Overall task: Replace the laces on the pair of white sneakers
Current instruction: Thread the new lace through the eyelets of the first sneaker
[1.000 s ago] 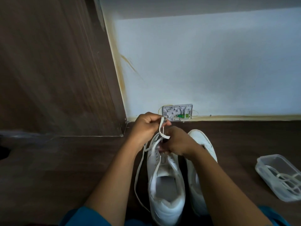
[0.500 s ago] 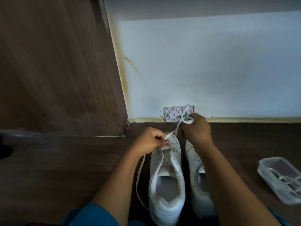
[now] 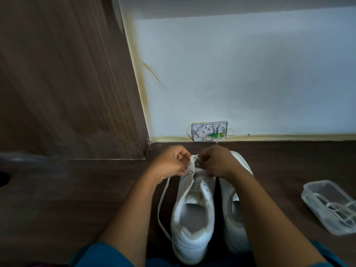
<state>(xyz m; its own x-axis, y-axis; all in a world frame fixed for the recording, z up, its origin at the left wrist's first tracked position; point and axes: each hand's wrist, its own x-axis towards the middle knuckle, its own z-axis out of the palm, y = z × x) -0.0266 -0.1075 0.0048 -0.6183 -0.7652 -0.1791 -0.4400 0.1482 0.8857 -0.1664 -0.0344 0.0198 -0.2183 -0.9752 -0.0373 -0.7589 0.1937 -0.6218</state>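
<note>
Two white sneakers stand side by side on the dark floor, toes toward the wall. The left sneaker [image 3: 192, 212] has a white lace [image 3: 162, 207] at its front eyelets, with one long end trailing down its left side. My left hand [image 3: 171, 162] pinches the lace above the toe end. My right hand [image 3: 215, 160] meets it there and pinches the same lace at the front eyelets. The right sneaker [image 3: 234, 214] lies partly hidden under my right forearm.
A clear plastic container [image 3: 327, 205] holding white laces sits on the floor at the right. A small white wall box [image 3: 210, 131] with a green connector sits at the skirting. A dark wooden panel [image 3: 67, 83] rises at the left.
My right hand, which had pulled the lace up toward the wall, has come back down to the front eyelets. My left hand has shifted slightly forward to meet it.
</note>
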